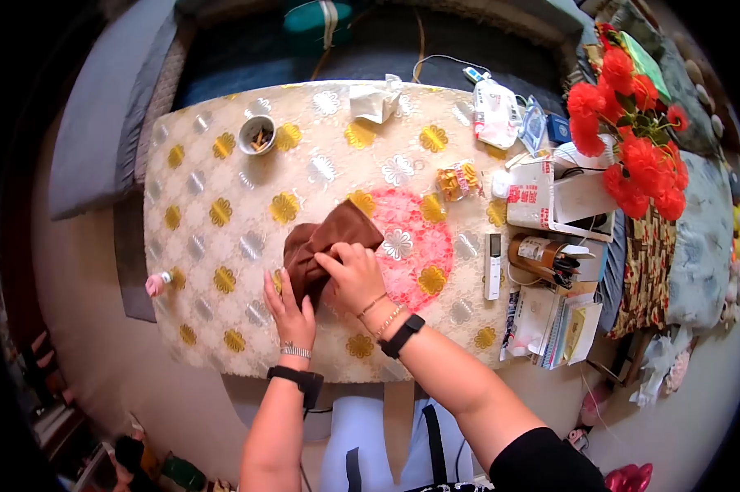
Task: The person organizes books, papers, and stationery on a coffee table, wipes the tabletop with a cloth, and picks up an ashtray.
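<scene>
A crumpled brown cloth (311, 243) lies on the patterned tablecloth (247, 209), partly over the left side of a round pink mat (423, 254). My right hand (355, 279) has its fingers pinched on the cloth's middle. My left hand (289, 316) rests against the lower left edge of the cloth, with its fingers spread and pointing away from me. What lies under the cloth, if anything, is hidden.
A cup (257, 135) stands at the back left, a small pink bottle (158, 284) at the left edge. Tissue (375, 100) lies at the back. To the right are a snack packet (458, 181), white remote (493, 266), pen holder (542, 252), white box (532, 197) and red flowers (632, 148).
</scene>
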`<action>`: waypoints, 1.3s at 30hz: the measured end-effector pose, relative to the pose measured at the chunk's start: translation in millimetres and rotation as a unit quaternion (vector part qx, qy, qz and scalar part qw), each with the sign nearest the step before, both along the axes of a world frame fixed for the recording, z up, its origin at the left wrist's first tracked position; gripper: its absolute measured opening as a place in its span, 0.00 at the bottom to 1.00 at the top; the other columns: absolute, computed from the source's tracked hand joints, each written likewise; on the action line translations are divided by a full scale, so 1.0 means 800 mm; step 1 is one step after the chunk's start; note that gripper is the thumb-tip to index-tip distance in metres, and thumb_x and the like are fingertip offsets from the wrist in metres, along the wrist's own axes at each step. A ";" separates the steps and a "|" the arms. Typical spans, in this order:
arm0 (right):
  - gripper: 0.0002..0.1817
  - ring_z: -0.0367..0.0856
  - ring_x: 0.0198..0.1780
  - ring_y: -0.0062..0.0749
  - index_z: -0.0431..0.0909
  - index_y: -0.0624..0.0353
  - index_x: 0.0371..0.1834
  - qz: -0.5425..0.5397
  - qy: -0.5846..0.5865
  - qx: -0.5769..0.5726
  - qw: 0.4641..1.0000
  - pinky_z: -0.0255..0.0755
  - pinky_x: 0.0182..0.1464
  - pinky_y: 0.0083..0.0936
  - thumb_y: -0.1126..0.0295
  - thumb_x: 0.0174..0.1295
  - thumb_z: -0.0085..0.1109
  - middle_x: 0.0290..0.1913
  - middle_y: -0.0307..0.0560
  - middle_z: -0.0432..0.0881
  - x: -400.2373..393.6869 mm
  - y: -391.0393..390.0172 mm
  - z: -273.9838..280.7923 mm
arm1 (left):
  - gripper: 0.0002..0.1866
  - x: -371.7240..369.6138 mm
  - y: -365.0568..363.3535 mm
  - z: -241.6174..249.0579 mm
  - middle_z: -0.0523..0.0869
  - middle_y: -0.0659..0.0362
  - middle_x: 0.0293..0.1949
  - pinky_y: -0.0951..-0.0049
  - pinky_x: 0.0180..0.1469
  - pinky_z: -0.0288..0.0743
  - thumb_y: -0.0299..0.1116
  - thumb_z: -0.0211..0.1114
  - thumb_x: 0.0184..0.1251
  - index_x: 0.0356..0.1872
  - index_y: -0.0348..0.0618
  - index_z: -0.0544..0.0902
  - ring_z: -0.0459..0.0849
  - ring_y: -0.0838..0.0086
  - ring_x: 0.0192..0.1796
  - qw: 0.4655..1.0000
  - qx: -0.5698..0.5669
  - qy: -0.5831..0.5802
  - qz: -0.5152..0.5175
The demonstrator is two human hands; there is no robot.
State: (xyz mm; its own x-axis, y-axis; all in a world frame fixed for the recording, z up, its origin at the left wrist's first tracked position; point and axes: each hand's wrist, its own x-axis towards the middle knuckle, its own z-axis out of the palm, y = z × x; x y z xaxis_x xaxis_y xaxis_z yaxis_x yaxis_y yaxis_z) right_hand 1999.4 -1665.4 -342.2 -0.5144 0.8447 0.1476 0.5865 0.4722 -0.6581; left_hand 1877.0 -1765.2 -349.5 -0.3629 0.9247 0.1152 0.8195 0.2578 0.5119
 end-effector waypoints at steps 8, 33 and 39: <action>0.27 0.49 0.65 0.44 0.70 0.48 0.49 -0.034 -0.103 -0.035 0.993 0.42 0.62 0.54 0.63 0.39 0.60 0.59 0.47 0.59 0.005 0.027 -0.031 | 0.30 0.003 0.047 -0.051 0.64 0.52 0.56 0.58 0.58 0.58 0.24 0.59 0.46 0.56 0.52 0.66 0.62 0.54 0.58 0.985 -0.170 0.030 0.022; 0.15 0.65 0.47 0.39 0.73 0.46 0.36 -0.104 -0.172 -0.018 0.979 0.58 0.48 0.34 0.69 0.40 0.59 0.43 0.44 0.69 0.214 0.053 -0.011 | 0.14 0.151 0.102 -0.018 0.71 0.50 0.47 0.62 0.51 0.64 0.21 0.57 0.44 0.36 0.41 0.77 0.68 0.55 0.50 0.983 -0.092 -0.053 -0.151; 0.21 0.58 0.57 0.40 0.69 0.46 0.50 -0.074 -0.229 -0.022 0.970 0.51 0.56 0.43 0.70 0.48 0.50 0.53 0.43 0.64 0.238 0.035 -0.069 | 0.35 0.236 0.091 -0.057 0.57 0.55 0.62 0.55 0.56 0.57 0.28 0.59 0.46 0.61 0.55 0.61 0.59 0.60 0.61 0.963 -0.211 0.100 -0.133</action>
State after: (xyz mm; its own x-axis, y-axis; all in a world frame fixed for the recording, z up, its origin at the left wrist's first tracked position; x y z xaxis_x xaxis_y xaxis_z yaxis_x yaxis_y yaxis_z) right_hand 2189.8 -1637.4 -397.8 -0.3906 0.9145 -0.1055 0.8811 0.3381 -0.3308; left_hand 2065.5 -1692.4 -395.5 -0.1169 0.9615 -0.2486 0.9566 0.1763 0.2322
